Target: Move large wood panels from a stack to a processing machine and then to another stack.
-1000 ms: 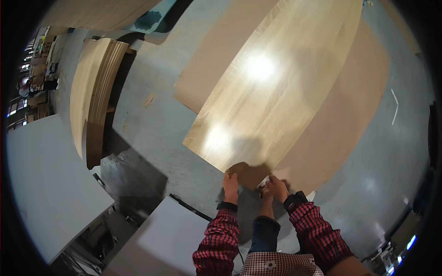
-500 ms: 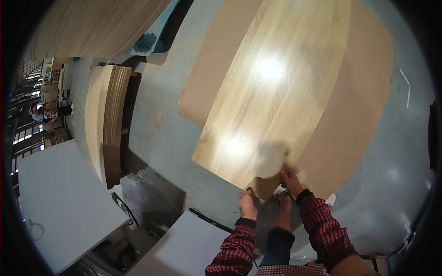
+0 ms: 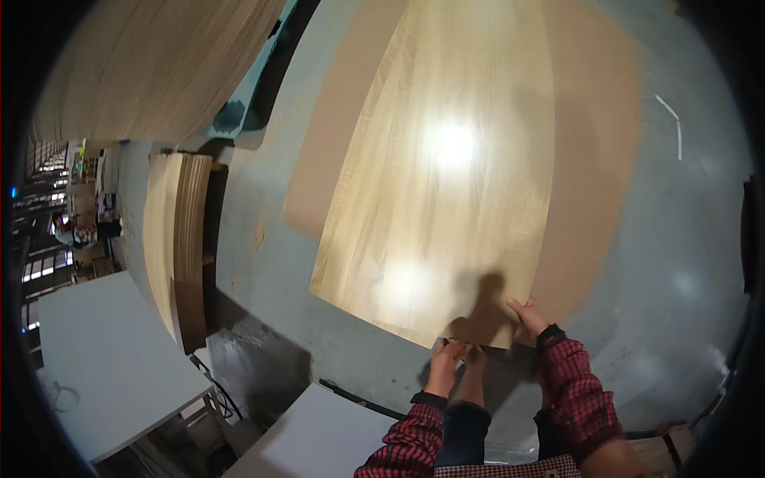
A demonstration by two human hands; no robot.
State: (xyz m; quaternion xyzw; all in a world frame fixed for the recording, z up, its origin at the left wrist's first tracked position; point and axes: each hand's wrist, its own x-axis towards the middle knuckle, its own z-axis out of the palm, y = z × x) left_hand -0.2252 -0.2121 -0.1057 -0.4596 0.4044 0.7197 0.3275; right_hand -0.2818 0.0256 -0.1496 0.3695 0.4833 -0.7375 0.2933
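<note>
Now the right hand [image 3: 529, 317] pinches the wood-grain board [image 3: 430, 215] by its right edge, while the left hand [image 3: 444, 366] meets its near edge, that grip impossible to tell.

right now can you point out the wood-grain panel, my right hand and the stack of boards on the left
Wood-grain panel [image 3: 426, 211]: head view, middle of its upper face.
Right hand [image 3: 529, 315]: head view, back of the hand.
Stack of boards [image 3: 190, 255]: head view, its layered edges.
</note>
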